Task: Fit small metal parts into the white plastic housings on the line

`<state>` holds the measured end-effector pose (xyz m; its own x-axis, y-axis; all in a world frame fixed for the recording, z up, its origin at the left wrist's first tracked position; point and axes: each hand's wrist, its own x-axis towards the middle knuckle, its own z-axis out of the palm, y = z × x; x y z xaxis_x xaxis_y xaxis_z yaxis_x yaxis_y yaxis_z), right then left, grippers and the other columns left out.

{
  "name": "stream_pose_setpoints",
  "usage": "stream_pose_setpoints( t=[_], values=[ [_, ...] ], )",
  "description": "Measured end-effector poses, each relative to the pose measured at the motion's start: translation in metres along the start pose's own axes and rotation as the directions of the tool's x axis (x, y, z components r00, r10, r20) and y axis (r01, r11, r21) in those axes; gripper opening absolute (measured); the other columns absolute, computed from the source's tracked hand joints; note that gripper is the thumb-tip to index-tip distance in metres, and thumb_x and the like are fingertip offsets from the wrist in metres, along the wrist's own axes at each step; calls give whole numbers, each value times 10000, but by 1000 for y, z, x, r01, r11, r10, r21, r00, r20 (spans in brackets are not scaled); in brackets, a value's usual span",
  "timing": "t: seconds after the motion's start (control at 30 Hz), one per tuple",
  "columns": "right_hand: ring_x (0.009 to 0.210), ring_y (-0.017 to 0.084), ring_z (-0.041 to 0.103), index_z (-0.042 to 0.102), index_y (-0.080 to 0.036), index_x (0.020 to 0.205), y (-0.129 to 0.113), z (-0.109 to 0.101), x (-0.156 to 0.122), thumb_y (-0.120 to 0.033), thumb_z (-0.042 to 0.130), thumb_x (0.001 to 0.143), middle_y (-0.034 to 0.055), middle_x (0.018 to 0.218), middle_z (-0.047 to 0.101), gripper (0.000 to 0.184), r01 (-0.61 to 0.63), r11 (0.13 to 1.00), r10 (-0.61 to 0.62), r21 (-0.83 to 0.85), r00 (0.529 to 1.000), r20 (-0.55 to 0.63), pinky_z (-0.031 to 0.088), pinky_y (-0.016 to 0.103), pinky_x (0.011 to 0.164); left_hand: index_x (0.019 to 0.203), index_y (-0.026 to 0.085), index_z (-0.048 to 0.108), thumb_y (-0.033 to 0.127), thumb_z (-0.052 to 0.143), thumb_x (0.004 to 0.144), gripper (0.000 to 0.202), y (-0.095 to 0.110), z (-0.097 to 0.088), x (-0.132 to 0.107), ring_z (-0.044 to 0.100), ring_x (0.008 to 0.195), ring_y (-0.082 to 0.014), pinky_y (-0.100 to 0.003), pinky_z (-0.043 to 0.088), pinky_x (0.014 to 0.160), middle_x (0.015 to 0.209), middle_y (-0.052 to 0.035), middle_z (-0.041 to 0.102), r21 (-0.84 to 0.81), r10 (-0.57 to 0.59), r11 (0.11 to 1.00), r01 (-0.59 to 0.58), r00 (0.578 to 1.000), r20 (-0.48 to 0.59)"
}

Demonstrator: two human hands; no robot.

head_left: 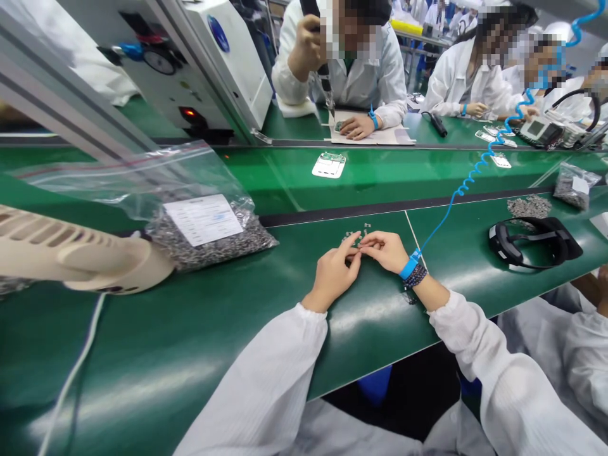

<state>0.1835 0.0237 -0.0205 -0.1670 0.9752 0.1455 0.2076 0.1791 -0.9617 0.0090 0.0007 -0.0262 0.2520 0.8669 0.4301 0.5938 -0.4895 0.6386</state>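
Green-topped assembly benches fill the room, and across from me a co-worker in a white coat (361, 82) holds a dark hand tool (324, 79) upright over some papers. On my own green bench (156, 361), my hands sit low and close together, right over a small scatter of tiny metal parts (356, 235). My left hand (335, 273) and right hand (382, 250) are both curled, their fingertips pinched and meeting, though I can't tell whether a part sits between them; it's too small to make out. A blue wrist strap (409, 266) and a dark beaded bracelet (415, 276) circle my right wrist, and a coiled blue cord (468, 174) runs up and away from the strap. To my left, a clear zip bag (209, 237) packed with metal parts lies beside a cream vented plastic housing (80, 253). To my right are a black headset (527, 244), a loose heap of metal parts (529, 206) and a second bag (572, 185). Farther ahead, a small circuit board (329, 164) lies on the bench.
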Motion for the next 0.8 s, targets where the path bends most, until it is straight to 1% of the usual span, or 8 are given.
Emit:
stream_pose_setpoints(
  t=[0.1,0.2,0.3,0.43,0.53,0.67,0.8],
  values=[
    [590,109,575,729,-160,833,-5,-1,-1,-214,752,760,30,786,737,94,2,999,-3,-46,1000,-11,478,239,605,1370,216,578,261,543,934,440,1,-1,0,734,804,-184,-322,558,843,902,-12,790,-5,-7,1000,7,1000,5],
    [560,97,508,691,-164,776,-9,0,-2,-205,734,756,7,734,701,62,2,998,-3,-70,1000,-17,432,236,584,1359,215,583,261,537,927,437,1,-1,1,727,787,-178,-317,556,836,884,-7,786,-10,-4,1000,4,1000,1],
    [573,100,495,645,-174,754,-12,0,-3,-204,705,769,-6,723,668,69,2,997,-4,-76,1000,-21,418,238,594,1350,218,589,268,543,921,435,1,-1,1,726,783,-178,-310,555,821,900,-11,787,-11,-10,1000,9,1000,-7],
    [590,104,493,592,-193,786,-14,1,-2,-207,683,784,-12,757,648,92,6,998,-8,-65,999,-31,427,240,606,1334,222,598,285,543,927,415,2,-2,1,729,772,-177,-311,560,816,890,-11,786,-28,-13,1000,13,1000,6],
    [588,107,487,563,-202,790,-13,1,-2,-210,675,796,-20,745,629,112,-3,997,1,-71,1000,-27,423,239,601,1331,223,600,282,544,928,411,1,-2,1,734,780,-178,-316,564,822,901,-15,788,-29,-19,999,19,1000,9],
    [566,100,463,592,-193,780,-9,2,-2,-214,688,797,-13,743,643,100,8,998,-10,-70,1000,-24,400,240,589,1321,221,607,286,553,926,404,0,-1,1,741,791,-186,-324,572,815,943,-23,792,-30,-23,999,23,1000,-2],
    [557,92,469,673,-176,858,-6,3,-2,-219,703,798,11,820,697,80,22,999,-22,-40,1000,-4,413,241,589,1315,223,612,286,546,932,394,0,-1,0,745,811,-190,-323,576,822,935,-21,792,-34,-23,999,22,1000,-6]
  ],
)
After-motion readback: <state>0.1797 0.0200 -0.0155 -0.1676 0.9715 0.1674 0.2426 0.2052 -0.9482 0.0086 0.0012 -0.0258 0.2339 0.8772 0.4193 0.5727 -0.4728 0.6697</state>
